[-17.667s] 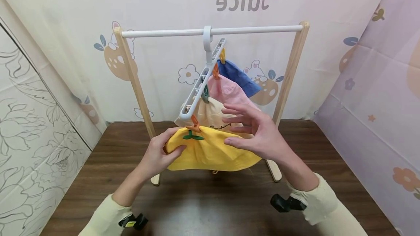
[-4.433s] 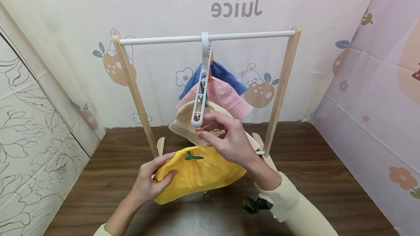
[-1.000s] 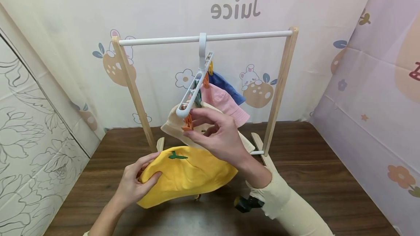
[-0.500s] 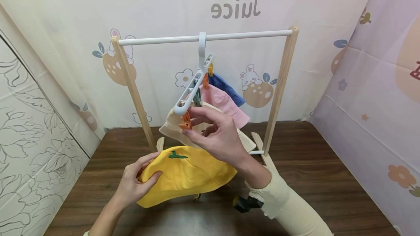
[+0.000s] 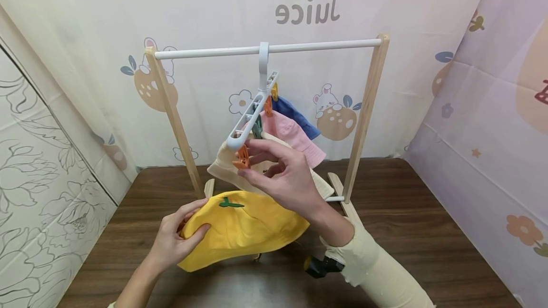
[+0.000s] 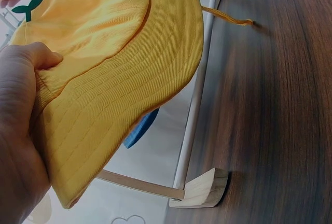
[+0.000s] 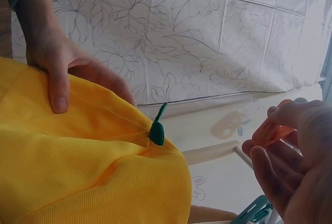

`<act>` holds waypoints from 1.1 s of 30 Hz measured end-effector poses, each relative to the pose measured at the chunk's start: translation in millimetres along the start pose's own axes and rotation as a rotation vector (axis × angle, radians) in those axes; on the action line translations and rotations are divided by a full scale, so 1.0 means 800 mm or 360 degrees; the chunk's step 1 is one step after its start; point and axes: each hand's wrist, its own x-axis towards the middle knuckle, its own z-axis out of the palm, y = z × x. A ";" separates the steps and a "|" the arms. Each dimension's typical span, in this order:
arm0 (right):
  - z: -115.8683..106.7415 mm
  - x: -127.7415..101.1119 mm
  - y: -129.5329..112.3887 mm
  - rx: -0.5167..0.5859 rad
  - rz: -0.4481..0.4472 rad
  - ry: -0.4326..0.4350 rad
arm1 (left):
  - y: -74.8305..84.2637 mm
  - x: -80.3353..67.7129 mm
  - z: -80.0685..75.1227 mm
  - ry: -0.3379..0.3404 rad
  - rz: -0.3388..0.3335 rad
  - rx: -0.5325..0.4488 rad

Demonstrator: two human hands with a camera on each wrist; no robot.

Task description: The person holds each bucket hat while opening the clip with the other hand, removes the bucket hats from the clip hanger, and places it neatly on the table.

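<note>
My left hand (image 5: pixel 173 239) grips the side of a yellow bucket hat (image 5: pixel 248 227), thumb on the outside. The hat has a green sprout on its crown (image 7: pixel 157 132) and hangs just above the table, apart from the hanger. My right hand (image 5: pixel 284 175) pinches an orange clothespin (image 5: pixel 242 158) at the near end of a pale grey clip hanger (image 5: pixel 248 125). Nothing shows between that clothespin's tips. Behind it hang a cream hat (image 5: pixel 222 158) on a green clip (image 5: pixel 257 128), a pink hat (image 5: pixel 295 134) on an orange clip and a blue hat (image 5: pixel 297 117) on a yellow clip.
The hanger hooks over the white bar (image 5: pixel 321 46) of a rack with wooden legs (image 5: pixel 366 118), standing on a dark wooden table (image 5: pixel 411 232). A printed curtain (image 5: pixel 205 8) closes off the back. A yellow cord (image 6: pixel 228 16) dangles below the yellow hat.
Since the oldest frame the yellow hat has come off the orange clothespin and moved lower. My right hand, then with spread fingers, now pinches that clothespin. Only slight hanger shift in the last second.
</note>
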 end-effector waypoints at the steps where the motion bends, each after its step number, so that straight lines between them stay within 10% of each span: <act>1: 0.000 0.000 0.000 0.0004 0.0002 -0.0003 | -0.001 0.000 0.000 0.0001 0.0005 0.0004; 33: -0.021 -0.027 0.027 0.0000 0.0110 -0.0022 | -0.003 -0.001 -0.015 0.0073 0.0093 -0.0019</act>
